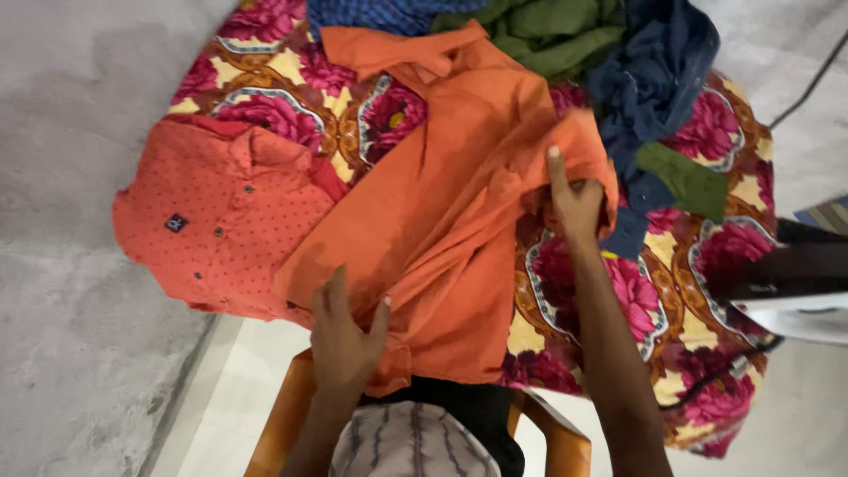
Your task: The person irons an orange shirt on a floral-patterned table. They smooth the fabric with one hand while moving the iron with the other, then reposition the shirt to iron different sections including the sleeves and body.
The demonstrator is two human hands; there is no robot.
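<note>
Head view: left hand [343, 340] lies flat and open on the orange shirt [442, 221] at lower centre, right hand [576, 205] pinches its fold at centre right.

A worktop draped in a floral cloth [707, 291] of magenta, yellow and brown fills the middle. Rough grey concrete floor [62, 291] spreads to the left, paler floor [795, 415] to the near right. An orange chair [283, 424] stands at the near edge. A dark cable [813, 79] trails far right. The light is soft and even.

home ironing spot; floral cloth [707, 132], shirts, iron [795, 291]
</note>
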